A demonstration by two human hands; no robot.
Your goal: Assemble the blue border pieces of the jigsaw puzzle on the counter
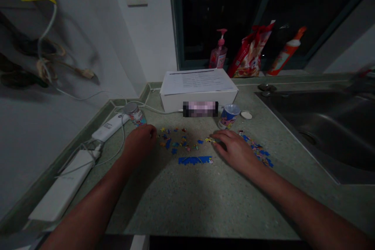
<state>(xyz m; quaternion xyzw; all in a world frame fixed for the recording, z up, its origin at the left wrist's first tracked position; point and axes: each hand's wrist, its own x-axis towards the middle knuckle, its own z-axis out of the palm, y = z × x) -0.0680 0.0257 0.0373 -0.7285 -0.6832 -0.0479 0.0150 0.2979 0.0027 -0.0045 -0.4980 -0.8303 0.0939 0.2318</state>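
My right hand [234, 149] is over the counter with thumb and fingers apart. Its fingertips are at a yellow jigsaw piece [209, 140], which lies on the counter. To the left, my left hand [140, 141] is curled closed beside the loose jigsaw pieces [168, 143]; whatever its fingers hold, if anything, is hidden. Between the hands, nearer to me, lies a joined blue strip of jigsaw pieces [195, 160]. More jigsaw pieces [258, 147] form a pile past my right hand, partly covered by the wrist.
An open blue can [229, 116] stands beside its round lid [246, 115]. Another can [135, 114] is behind my left hand. A white box [199, 86] with a phone-like device [200, 109] against it stands at the back. Power strips [66, 185] lie left, a sink [316, 133] right.
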